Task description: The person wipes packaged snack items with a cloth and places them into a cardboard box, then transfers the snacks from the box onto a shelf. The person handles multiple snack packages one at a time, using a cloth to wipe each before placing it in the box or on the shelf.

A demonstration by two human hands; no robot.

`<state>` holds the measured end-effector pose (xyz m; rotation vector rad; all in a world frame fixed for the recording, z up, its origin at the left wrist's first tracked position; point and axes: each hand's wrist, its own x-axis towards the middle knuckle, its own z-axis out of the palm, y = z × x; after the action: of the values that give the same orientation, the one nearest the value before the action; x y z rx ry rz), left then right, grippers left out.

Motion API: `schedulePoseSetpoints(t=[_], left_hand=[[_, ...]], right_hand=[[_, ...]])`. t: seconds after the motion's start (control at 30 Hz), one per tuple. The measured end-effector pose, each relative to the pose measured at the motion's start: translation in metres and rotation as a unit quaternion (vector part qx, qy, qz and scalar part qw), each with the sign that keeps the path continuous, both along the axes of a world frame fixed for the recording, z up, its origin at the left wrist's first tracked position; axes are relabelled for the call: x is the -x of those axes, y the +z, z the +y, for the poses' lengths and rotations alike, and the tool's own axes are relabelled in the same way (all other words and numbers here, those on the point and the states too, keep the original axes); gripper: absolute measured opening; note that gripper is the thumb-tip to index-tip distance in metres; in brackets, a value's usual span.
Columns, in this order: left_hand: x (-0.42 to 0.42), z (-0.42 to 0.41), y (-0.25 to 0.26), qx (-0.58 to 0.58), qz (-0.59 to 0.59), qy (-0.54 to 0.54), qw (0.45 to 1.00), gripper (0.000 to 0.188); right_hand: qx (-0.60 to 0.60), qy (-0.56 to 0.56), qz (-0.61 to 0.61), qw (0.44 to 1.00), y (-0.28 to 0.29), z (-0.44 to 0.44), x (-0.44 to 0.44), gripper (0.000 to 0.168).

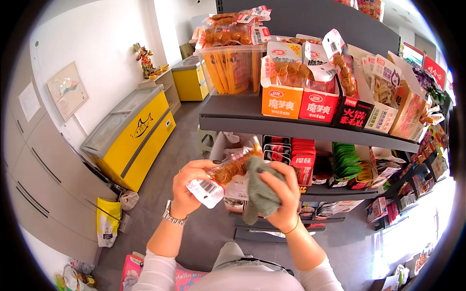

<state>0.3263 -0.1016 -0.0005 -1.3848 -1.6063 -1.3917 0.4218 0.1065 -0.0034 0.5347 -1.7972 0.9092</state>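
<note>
A clear plastic snack packet (229, 171) with brown pieces inside and a white label end is gripped by my left hand (189, 183). My right hand (284, 192) clasps a grey-green cloth (264, 191), which is pressed against the packet's right part. Both hands are raised in front of a dark grey shop shelf (291, 125). On its upper board stand an orange snack box (282, 102), a red snack box (318, 104) and a black snack box (353, 112), with similar brown packets lying on top. A clear plastic tub (233, 72) holds upright orange packets, and more brown packets rest over it.
Red packets (303, 156) and green packets (346, 160) fill the lower shelf. Yellow chest freezers (140, 134) line the left wall beside grey cabinets (43, 174). A yellow bag (108, 220) stands on the floor. A pale stool (206, 138) is behind the shelf's left end.
</note>
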Motion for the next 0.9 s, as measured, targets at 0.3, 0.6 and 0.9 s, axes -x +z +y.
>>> schedulePoseSetpoints(t=[0.3, 0.6, 0.9], left_hand=[[-0.037, 0.053, -0.028, -0.21, -0.367, -0.257, 0.869, 0.056], [-0.062, 0.08, -0.028, -0.135, -0.517, -0.332, 0.777, 0.023], [-0.061, 0.078, -0.016, -0.217, -0.462, -0.397, 0.762, 0.057]], right_hand=[[-0.08, -0.004, 0.055, 0.995, -0.005, -0.041, -0.011, 0.051], [-0.069, -0.125, 0.1, 0.985, 0.026, -0.037, -0.028, 0.046], [-0.142, -0.153, -0.053, 0.977, 0.008, -0.02, -0.044, 0.054]])
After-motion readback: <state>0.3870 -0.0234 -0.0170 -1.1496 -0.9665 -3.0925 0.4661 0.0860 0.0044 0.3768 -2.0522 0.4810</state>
